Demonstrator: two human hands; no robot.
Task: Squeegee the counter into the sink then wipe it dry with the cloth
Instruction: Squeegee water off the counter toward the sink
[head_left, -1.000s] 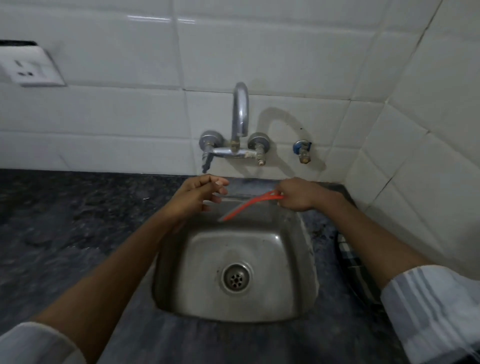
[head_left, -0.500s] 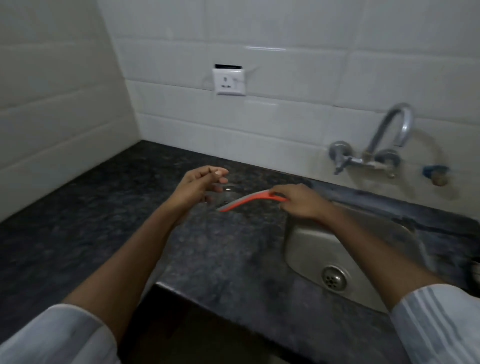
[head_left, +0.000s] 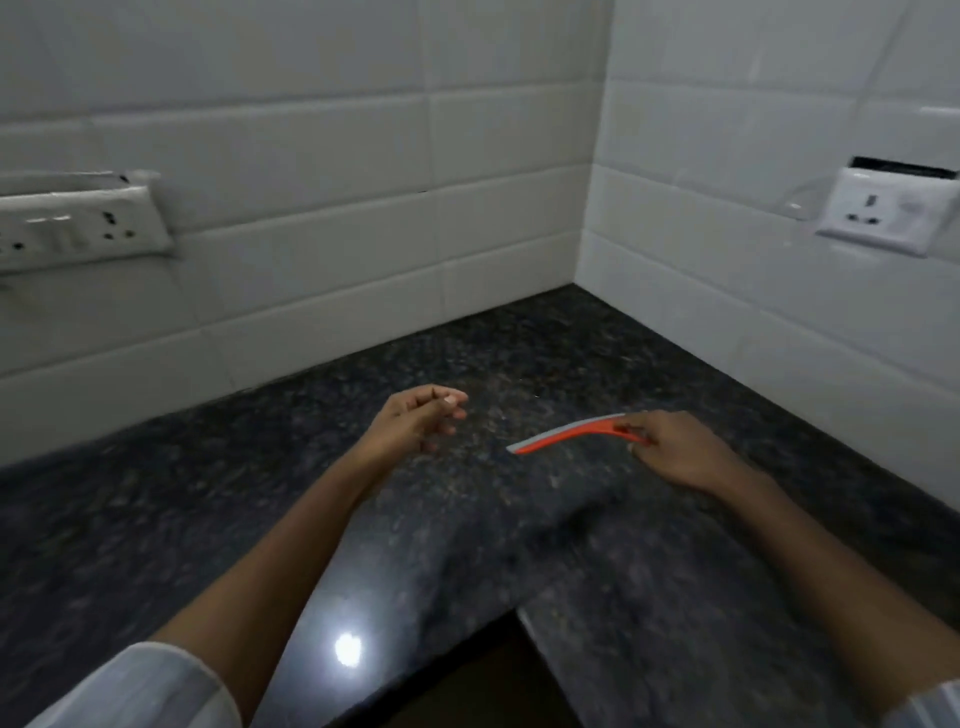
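My right hand (head_left: 680, 451) grips one end of an orange squeegee (head_left: 569, 435) with a grey blade edge, held just above the dark speckled counter (head_left: 467, 519). The blade points left, towards my left hand (head_left: 418, 420). That hand hovers over the counter with its fingers loosely curled and nothing in it. The counter runs into an inner corner between two white tiled walls. Neither the sink nor the cloth is in view.
A white socket strip (head_left: 78, 223) is fixed on the left wall and a white socket (head_left: 883, 213) on the right wall. The counter's front edge makes an inner corner (head_left: 514, 610) near me, with a bright light reflection (head_left: 347, 648) beside it.
My view has swung left from the sink and tap to the counter's corner. Both hands kept their pose, the right one still holding the squeegee.
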